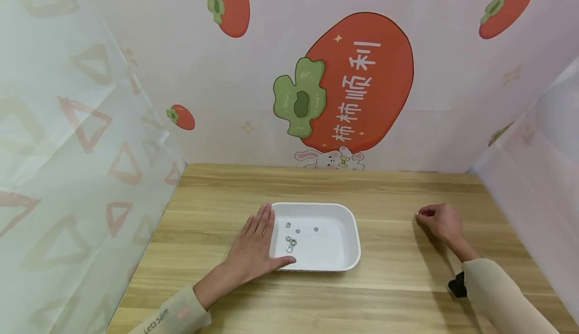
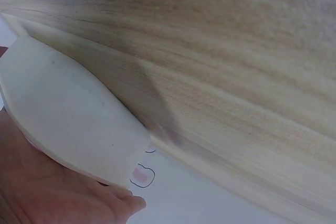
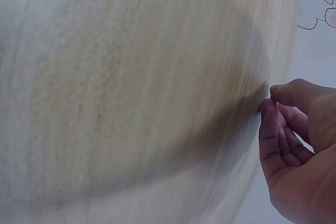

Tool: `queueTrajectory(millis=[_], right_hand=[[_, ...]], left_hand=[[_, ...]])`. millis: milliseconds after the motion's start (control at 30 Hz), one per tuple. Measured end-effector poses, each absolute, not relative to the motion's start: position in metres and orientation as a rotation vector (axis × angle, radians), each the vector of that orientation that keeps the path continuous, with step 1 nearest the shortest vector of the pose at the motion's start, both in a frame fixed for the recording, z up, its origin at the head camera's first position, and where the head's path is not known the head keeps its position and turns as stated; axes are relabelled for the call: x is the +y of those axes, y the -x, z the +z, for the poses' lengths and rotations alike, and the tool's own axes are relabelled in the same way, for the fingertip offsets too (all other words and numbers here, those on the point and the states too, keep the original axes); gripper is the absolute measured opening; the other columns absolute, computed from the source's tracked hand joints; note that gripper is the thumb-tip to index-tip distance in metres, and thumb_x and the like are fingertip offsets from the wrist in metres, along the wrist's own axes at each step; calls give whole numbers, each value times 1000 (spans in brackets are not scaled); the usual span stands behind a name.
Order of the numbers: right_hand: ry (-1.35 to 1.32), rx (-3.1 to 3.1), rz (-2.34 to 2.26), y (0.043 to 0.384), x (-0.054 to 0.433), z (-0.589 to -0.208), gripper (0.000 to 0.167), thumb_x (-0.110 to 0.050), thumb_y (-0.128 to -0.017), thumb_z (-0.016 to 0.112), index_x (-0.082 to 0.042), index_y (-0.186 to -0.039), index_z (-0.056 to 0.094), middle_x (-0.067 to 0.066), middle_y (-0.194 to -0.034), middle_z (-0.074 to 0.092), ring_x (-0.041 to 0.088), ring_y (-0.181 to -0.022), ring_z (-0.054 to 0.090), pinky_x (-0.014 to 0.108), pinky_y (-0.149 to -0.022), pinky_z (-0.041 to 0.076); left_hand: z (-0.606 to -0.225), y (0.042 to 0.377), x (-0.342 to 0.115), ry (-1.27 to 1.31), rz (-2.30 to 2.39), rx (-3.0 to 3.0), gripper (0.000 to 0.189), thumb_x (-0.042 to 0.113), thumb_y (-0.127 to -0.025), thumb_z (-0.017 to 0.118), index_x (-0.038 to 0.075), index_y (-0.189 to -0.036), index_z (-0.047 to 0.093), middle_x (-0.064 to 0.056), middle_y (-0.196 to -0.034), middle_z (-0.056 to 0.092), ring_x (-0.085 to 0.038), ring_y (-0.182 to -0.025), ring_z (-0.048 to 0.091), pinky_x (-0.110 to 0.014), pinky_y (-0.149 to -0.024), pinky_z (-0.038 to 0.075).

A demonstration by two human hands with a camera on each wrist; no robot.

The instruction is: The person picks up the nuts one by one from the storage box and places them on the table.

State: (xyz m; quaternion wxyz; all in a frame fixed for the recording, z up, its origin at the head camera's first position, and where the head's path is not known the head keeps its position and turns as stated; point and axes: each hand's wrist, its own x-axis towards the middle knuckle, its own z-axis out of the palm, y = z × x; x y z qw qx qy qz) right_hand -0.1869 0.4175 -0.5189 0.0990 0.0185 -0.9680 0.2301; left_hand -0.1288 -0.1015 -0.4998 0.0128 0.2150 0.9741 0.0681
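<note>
A white rectangular tray (image 1: 334, 238) stands on the wooden tabletop with several small metal nuts or washers (image 1: 293, 242) scattered in its left half. Along the tray's left side lies my left hand (image 1: 253, 251), its fingers straight against the rim and the thumb spread over the near edge. The left wrist view shows that hand (image 2: 58, 192) beside the tray's outer wall (image 2: 73, 114). To the right, apart from the tray, my right hand (image 1: 443, 222) pinches a tiny shiny piece (image 1: 417, 214) between thumb and forefinger, low over the tabletop. The fingertips mostly hide the piece, so its kind is unclear.
The wooden tabletop (image 1: 389, 294) reaches a back wall sheet (image 1: 253, 138) printed with persimmons and a rabbit. More printed sheets stand at the left and right. A black object (image 1: 458, 284) shows at the right sleeve's cuff.
</note>
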Motion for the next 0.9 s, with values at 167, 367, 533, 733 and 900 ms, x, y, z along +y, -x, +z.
queueTrajectory(millis=[167, 367, 533, 733, 900], right_hand=[[-65, -2869, 680, 187, 417, -519, 12, -9, -89, 81, 2, -85, 82, 20, -85, 79, 40, -77, 75, 50, -66, 58], [-54, -2878, 682, 186, 417, -518, 14, -10, -89, 82, 3, -86, 82, 21, -86, 79, 42, -79, 75, 50, -68, 59], [-56, -2885, 688, 186, 417, -517, 14, -10, -90, 82, 4, -87, 82, 21, -86, 79, 42, -80, 75, 49, -68, 58], [-42, -2898, 691, 185, 415, -516, 14, -10, -90, 81, 4, -88, 82, 22, -86, 79, 42, -80, 75, 51, -69, 58], [-49, -2894, 683, 186, 415, -517, 14, -10, -90, 82, 4, -88, 82, 21, -86, 79, 42, -80, 74, 54, -71, 57]], left_hand=[[-500, 129, -101, -670, 210, 3041, 129, 91, -86, 50, -4, -167, 16, -18, -177, 9, -30, -165, 7, -50, -132, 17], [-500, 129, -101, -663, 221, 3040, 130, 92, -85, 49, -3, -167, 17, -18, -177, 9, -30, -165, 7, -50, -132, 17], [-501, 129, -102, -667, 217, 3040, 130, 92, -85, 49, -3, -167, 16, -18, -177, 9, -30, -165, 8, -50, -132, 17], [-501, 129, -102, -671, 212, 3041, 130, 92, -85, 49, -3, -167, 15, -18, -177, 9, -30, -165, 7, -50, -132, 17], [-501, 129, -102, -675, 207, 3051, 130, 92, -85, 49, -3, -167, 17, -19, -177, 11, -30, -164, 8, -50, -132, 18]])
